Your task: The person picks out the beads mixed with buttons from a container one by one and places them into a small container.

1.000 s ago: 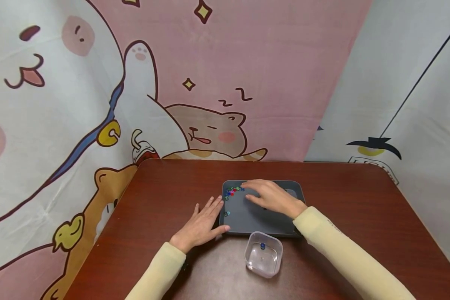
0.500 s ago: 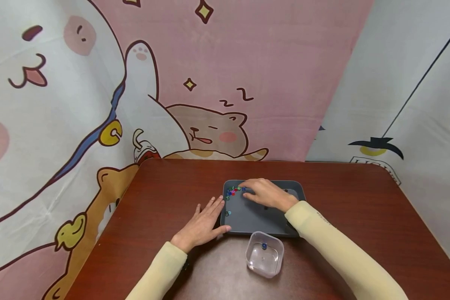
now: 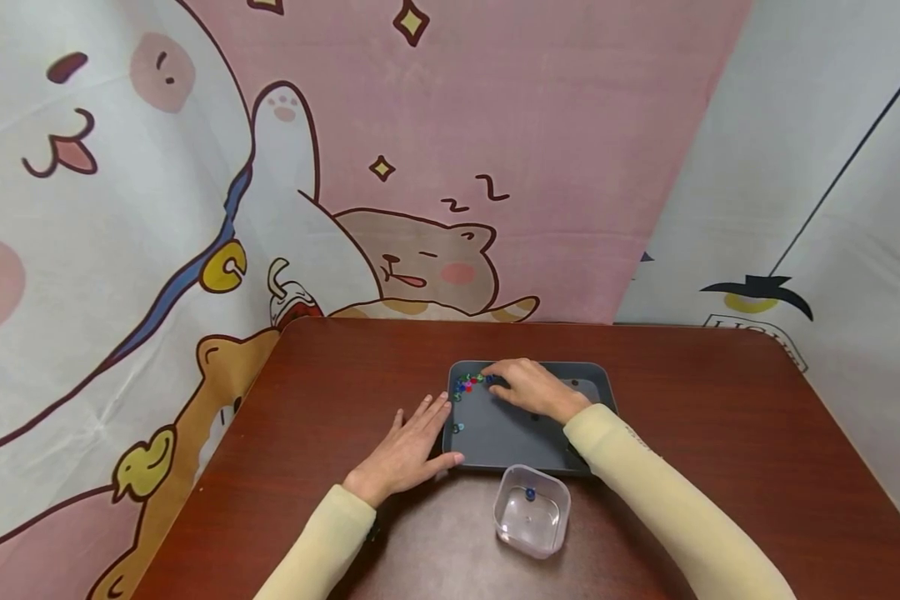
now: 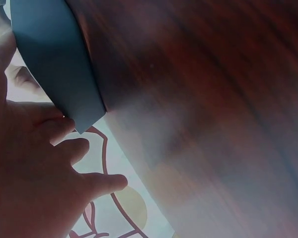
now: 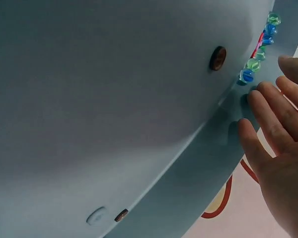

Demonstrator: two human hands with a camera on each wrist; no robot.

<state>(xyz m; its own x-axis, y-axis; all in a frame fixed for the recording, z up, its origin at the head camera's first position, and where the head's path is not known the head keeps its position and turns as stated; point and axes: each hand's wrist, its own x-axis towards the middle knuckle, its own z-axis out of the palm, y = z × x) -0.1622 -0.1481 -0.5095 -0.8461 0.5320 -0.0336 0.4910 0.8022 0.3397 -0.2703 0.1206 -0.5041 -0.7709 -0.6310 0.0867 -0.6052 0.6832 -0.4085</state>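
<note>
A dark grey tray (image 3: 510, 446) stands on the table, with several coloured glass marbles (image 3: 467, 384) gathered in its far left corner. My right hand (image 3: 536, 389) reaches over the tray, its fingers close to these marbles. In the right wrist view the fingers of the right hand (image 5: 283, 124) are spread and loosely extended beside a row of green and blue marbles (image 5: 253, 65); I see nothing held. My left hand (image 3: 405, 450) lies with straight fingers against the tray's left side, as the left wrist view also shows.
A clear square container (image 3: 531, 533) with a dark blue marble (image 3: 530, 494) stands in front of the tray. Two brown buttons (image 5: 218, 58) and a clear button (image 5: 96, 216) lie in the tray. A printed cloth (image 3: 570, 167) hangs behind the table (image 3: 720, 417).
My right hand has shifted slightly, its forearm drawn in a little to the left, with the fingertips still near the marbles. The left hand stays at the tray's side.
</note>
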